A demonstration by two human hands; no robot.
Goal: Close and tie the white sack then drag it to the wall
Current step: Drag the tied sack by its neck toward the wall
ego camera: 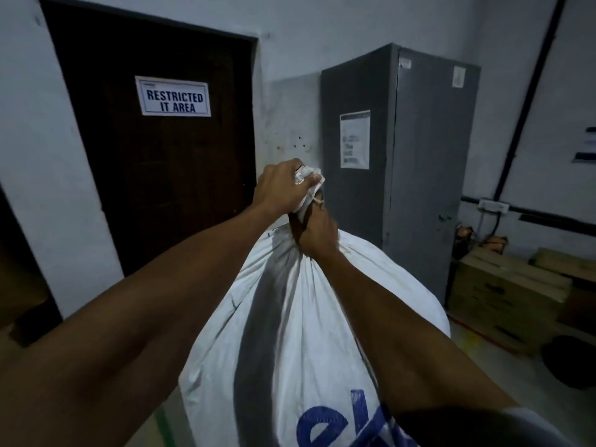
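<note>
A grey metal cabinet and dark door are seen right behind the white sack, stood upright on the floor, neck up, bunched tight by left hand above right hand.

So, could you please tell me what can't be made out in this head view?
- Whether the white sack is tied: the left hand and right hand cover its gathered neck.
- Sack's blue lettering: cut off by the bottom edge and the right arm.
- Notice on the grey cabinet: text blurred.
</note>
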